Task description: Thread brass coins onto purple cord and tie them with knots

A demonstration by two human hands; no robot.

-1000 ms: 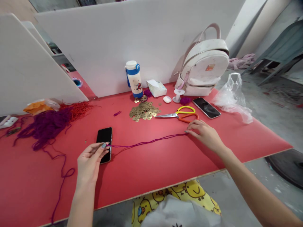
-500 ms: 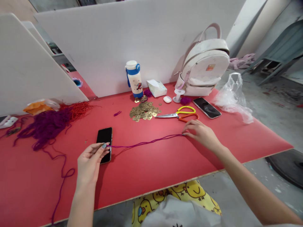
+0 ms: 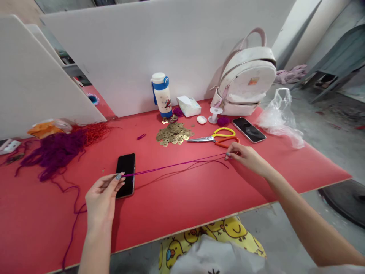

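Observation:
Purple yarn [image 3: 171,166] stretches nearly straight across the red table [image 3: 171,201]. My left hand [image 3: 104,190] pinches one end between thumb and fingertips, over the near part of a black phone [image 3: 125,171]. At the other end my right hand [image 3: 242,156] is closed in a pinch on a strand, just below the orange handle of the scissors [image 3: 213,137]. A second strand hangs loose, its tip short of the right hand. Beyond the yarn lies a heap of brass-coloured coins with holes [image 3: 173,133].
A tangle of purple yarn [image 3: 57,152] lies at the left beside red shreds [image 3: 95,131]. Along the back stand a bottle [image 3: 162,95], a tissue pack [image 3: 189,107], a white spool [image 3: 214,115] and a backpack [image 3: 245,83]. Another phone [image 3: 249,129] and a plastic bag [image 3: 281,121] lie right.
My left hand has shifted slightly left and my right hand slightly right and away from me. The yarn is now tauter, and one strand end has come away from the right hand.

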